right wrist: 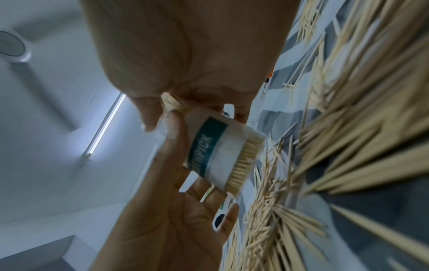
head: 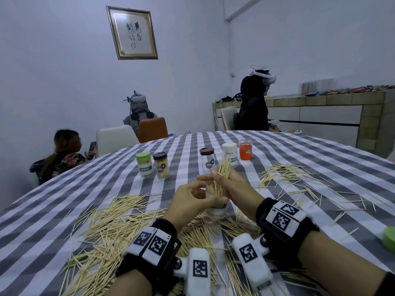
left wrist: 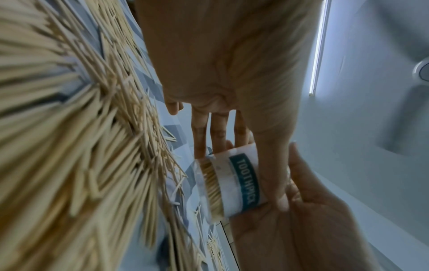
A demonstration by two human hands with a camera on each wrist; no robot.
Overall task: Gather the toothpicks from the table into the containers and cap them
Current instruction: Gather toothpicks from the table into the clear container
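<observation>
My left hand (head: 198,198) grips a clear open container (head: 218,208) labelled TOOTHPICK that stands on the checked tablecloth (head: 299,150). In the left wrist view the left hand's thumb (left wrist: 269,165) and fingers wrap the container (left wrist: 234,183), which is partly filled. My right hand (head: 224,178) pinches a bundle of toothpicks (head: 223,170) above the container's mouth, with the lower tips inside it. The right wrist view shows the bundle (right wrist: 171,104) in the right hand's fingers, just over the container (right wrist: 216,152). Loose toothpicks (head: 119,221) lie heaped around both wrists.
Several capped containers stand at the back: a green-lidded one (head: 145,164), a full dark-lidded one (head: 161,165), an empty dark-lidded one (head: 207,158), a cream-lidded one (head: 229,153) and an orange jar (head: 245,149). More toothpicks (head: 288,174) are scattered right. A green lid (head: 389,238) lies at the right edge. People are beyond the table.
</observation>
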